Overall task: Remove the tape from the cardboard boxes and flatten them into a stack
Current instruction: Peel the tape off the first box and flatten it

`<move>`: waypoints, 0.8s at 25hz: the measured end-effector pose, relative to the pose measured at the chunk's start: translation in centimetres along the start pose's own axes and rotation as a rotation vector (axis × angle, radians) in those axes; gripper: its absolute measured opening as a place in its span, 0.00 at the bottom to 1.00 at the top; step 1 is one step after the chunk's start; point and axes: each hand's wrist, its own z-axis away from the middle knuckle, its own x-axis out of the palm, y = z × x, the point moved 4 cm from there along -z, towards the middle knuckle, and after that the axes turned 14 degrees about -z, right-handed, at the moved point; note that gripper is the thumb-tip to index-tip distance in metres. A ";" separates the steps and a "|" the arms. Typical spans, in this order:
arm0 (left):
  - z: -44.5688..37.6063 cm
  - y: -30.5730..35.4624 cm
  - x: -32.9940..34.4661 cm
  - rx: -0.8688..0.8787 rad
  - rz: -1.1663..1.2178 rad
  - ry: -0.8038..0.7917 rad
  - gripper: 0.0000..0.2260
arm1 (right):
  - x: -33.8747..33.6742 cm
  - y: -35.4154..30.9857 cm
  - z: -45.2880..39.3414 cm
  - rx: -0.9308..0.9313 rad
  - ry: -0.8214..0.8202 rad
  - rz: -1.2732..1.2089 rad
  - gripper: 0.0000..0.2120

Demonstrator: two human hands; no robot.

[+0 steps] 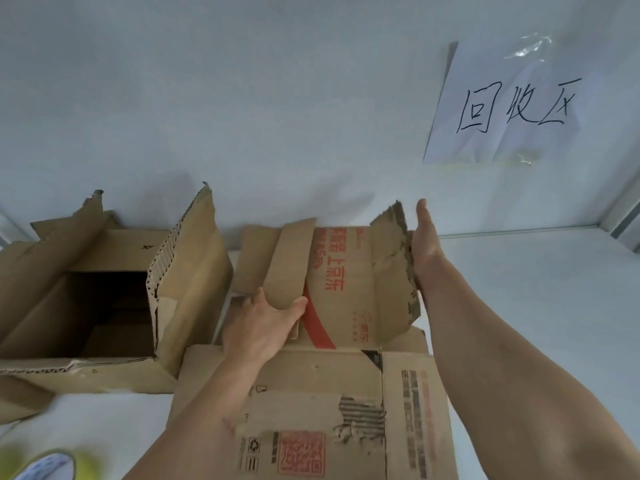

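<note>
Two bare hands work on a flattened box w/ red print (332, 285) lying on the white table (519, 289), up against the wall. Left hand (263, 320) presses on its left part, fingers straight and spread, thumb out to the right over a folded flap (284, 261). Right hand (424, 244) is set edge-on against the torn right flap (394, 268), fingers straight and together, pointing away from the person — nothing pinched that I can see.

Under the near edge of that box lies another flattened box (346, 410), w/ a red square stamp and torn patches showing corrugation; both forearms cross above it.

Left of these stands an open box (104, 299), flaps up, inside dark, touching or just beside the flat ones — can't tell which.

On the wall, upper right, hangs a paper sign (509, 105) w/ handwritten characters. Bottom left corner: a blurred tape roll (52, 464), yellow-green and white
</note>
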 end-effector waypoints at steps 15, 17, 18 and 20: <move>-3.4 -4.0 0.6 -0.281 0.713 -0.058 0.16 | -6.1 8.9 -2.8 -0.190 0.371 1.749 0.41; -4.7 -4.1 -0.6 -0.111 0.336 0.027 0.19 | -5.5 10.9 -1.7 -0.176 0.302 1.743 0.41; -4.9 -3.8 -0.9 -0.008 0.060 0.070 0.23 | -5.1 11.9 -0.8 -0.174 0.271 1.733 0.41; -4.9 -2.1 -0.2 0.179 -0.450 0.152 0.23 | -4.0 13.8 1.0 -0.197 0.227 1.697 0.43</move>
